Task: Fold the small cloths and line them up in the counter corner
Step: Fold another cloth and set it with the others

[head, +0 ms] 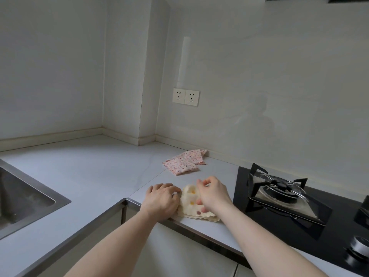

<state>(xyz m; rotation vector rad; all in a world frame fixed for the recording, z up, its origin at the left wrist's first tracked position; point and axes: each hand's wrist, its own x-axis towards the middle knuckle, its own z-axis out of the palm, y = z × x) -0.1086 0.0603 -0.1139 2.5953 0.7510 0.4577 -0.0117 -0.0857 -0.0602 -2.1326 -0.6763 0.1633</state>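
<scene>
A cream cloth with yellow and brown spots (192, 204) lies bunched near the front edge of the grey counter (95, 166). My left hand (160, 199) grips its left side with curled fingers. My right hand (212, 193) pinches its upper right part, and the fingers cover part of the cloth. A pink flowered cloth (184, 161) lies loosely folded farther back, close to the wall, with neither hand touching it.
A black gas hob (279, 193) with a metal burner stand sits right of the cloths, with knobs (359, 246) at the far right. A steel sink (22, 194) is at the left. Two wall sockets (185, 96) are above the counter corner (103, 134).
</scene>
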